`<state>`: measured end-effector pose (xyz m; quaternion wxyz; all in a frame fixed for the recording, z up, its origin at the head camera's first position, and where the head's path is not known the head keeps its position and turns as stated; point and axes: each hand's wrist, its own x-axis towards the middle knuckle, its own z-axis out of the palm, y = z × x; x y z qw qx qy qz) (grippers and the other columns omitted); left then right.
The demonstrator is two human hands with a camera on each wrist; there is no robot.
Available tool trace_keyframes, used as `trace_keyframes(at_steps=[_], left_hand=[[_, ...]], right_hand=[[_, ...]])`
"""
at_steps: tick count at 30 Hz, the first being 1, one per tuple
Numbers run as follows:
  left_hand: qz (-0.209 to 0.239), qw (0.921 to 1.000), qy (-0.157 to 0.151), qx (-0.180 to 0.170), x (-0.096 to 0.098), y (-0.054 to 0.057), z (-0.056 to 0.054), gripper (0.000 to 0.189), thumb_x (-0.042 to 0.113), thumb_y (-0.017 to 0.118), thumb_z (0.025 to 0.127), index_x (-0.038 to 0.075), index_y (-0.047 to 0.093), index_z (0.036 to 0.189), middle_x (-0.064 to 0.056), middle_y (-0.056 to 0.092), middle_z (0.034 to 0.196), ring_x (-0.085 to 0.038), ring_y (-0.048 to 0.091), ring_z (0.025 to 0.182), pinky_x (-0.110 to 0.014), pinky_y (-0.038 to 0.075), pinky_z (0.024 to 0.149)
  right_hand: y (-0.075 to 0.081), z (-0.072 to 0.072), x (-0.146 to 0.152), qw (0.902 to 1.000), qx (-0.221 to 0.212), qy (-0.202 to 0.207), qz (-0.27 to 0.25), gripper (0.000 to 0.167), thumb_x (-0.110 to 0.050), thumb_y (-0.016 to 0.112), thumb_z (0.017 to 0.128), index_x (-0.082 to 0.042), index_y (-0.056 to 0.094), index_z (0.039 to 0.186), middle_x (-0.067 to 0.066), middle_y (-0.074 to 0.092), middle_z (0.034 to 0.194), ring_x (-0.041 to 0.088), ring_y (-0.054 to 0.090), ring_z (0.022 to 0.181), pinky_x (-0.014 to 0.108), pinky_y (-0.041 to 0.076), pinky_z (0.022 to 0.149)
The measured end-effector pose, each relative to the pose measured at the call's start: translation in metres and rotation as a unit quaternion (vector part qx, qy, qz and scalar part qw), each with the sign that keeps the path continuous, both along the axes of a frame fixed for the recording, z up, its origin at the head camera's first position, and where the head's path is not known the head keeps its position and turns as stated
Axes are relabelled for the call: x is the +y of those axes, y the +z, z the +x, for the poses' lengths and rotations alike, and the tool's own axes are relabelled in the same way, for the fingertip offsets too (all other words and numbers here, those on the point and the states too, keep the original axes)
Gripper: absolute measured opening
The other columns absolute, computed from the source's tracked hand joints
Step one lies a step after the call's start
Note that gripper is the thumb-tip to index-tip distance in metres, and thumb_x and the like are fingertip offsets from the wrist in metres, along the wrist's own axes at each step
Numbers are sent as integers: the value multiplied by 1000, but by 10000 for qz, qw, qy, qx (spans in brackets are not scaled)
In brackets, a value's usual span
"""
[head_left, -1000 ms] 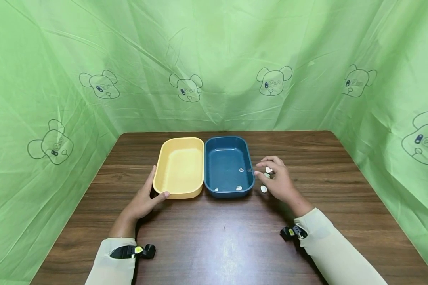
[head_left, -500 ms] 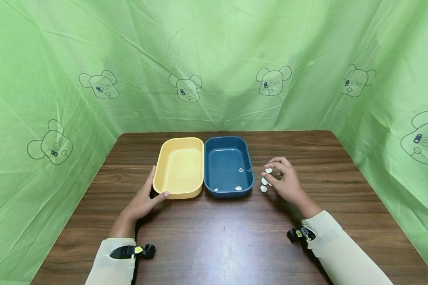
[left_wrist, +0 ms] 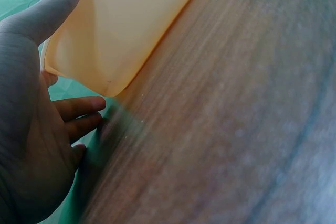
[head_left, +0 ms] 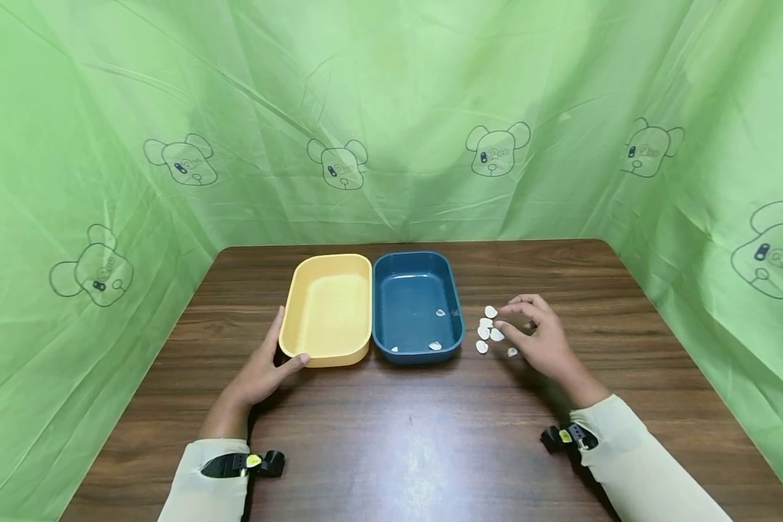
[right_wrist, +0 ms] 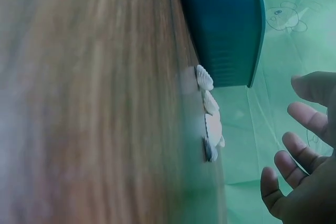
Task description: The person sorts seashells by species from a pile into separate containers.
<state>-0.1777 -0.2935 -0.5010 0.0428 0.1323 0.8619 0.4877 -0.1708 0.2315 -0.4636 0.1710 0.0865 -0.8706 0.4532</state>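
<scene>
My left hand (head_left: 261, 370) rests against the near left corner of a yellow plastic bin (head_left: 326, 360), thumb at the near rim and fingers along the left side. In the left wrist view its lower fingers (left_wrist: 79, 109) stand loose, off the wall. My right hand (head_left: 543, 344) hovers over the table just right of several white seashells (head_left: 483, 333). Nothing shows between its spread, relaxed fingers in the right wrist view. Close by lies one more seashell (head_left: 512, 352), under the hand. A blue bin (head_left: 419, 357) stands left of the shells, holding a few seashells (head_left: 435, 346).
Both bins stand side by side on a dark wooden table (head_left: 378, 428). A green curtain (head_left: 404, 196) with printed bear heads encloses the table's back and sides. In the right wrist view the blue bin's wall (right_wrist: 226, 30) rises beyond the shells.
My right hand has drawn back to the right and slightly towards me, away from the blue bin, uncovering more seashells on the table. The left hand and both bins stay put.
</scene>
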Motion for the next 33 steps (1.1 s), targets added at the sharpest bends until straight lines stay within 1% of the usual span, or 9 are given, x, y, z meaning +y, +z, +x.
trace_keyframes(at_steps=[2, 9, 17, 22, 23, 26, 28, 29, 33], left_hand=[[44, 10000, -5, -14, 0, 0, 0, 116, 25, 81, 99, 30, -5, 177, -19, 3, 185, -46, 7, 169, -73, 10, 131], [42, 10000, -44, 44, -1, -1, 0, 116, 24, 80, 100, 28, -5, 177, -20, 3, 184, -46, 7, 169, -72, 10, 131], [-20, 10000, -37, 57, -1, 0, 0, 116, 25, 80, 100, 29, -6, 177, -19, 2, 185, -46, 7, 170, -73, 10, 131], [15, 10000, -65, 66, 0, -1, 0, 116, 24, 80, 100, 30, -6, 177, -19, 1, 185, -46, 7, 169, -73, 10, 131], [30, 9999, -75, 70, 0, -1, 0, 116, 23, 80, 100, 30, -6, 177, -19, 1, 185, -47, 7, 169, -73, 10, 130], [48, 9999, -98, 71, 0, -2, 0, 116, 23, 80, 100, 33, -7, 177, -20, 1, 185, -46, 6, 169, -74, 11, 130], [42, 9999, -99, 71, 0, -2, -1, 116, 23, 80, 101, 33, -8, 177, -20, 0, 185, -46, 6, 170, -74, 11, 130], [34, 9999, -86, 65, 0, -2, -1, 116, 23, 80, 101, 33, -8, 177, -20, 1, 185, -46, 6, 169, -74, 11, 130], [-2, 10000, -54, 19, -1, -1, -1, 116, 24, 80, 101, 32, -8, 177, -20, 0, 185, -47, 5, 170, -74, 10, 130]], right_hand=[[0, 2, 3, 10000, -21, -25, 18, 22, -5, 87, 92, 1, 80, 112, 17, 68, 125, 7, 56, 110, 33, 51, 82], [-3, 5, 15, 9998, -166, -72, 20, 24, -6, 86, 93, 1, 80, 115, 18, 67, 128, -3, 52, 110, 27, 51, 81], [-7, 9, 23, 9986, -527, -70, 46, 23, -10, 85, 96, 0, 80, 115, 16, 69, 128, -3, 55, 108, 22, 50, 81], [-15, 8, 30, 9981, -573, 195, 58, 23, -6, 86, 93, 2, 80, 114, 19, 73, 121, 6, 63, 97, 18, 52, 79], [-16, 7, 32, 9977, -620, 278, -1, 23, -5, 86, 93, 3, 79, 114, 21, 73, 119, 7, 64, 93, 18, 53, 75], [-20, 5, 37, 9962, -749, 439, -95, 23, -5, 85, 93, 4, 79, 113, 22, 74, 115, 4, 63, 85, 19, 53, 67], [-22, 4, 40, 9950, -850, 513, -95, 21, -5, 85, 93, 3, 80, 112, 22, 74, 112, 2, 61, 82, 20, 52, 64], [-23, 3, 42, 9946, -882, 542, -66, 20, -5, 85, 93, 2, 80, 111, 21, 74, 111, 3, 61, 82, 20, 52, 64], [-27, 1, 48, 9935, -922, 649, 129, 16, -7, 86, 93, -2, 83, 109, 17, 75, 111, 8, 64, 93, 17, 50, 76]])
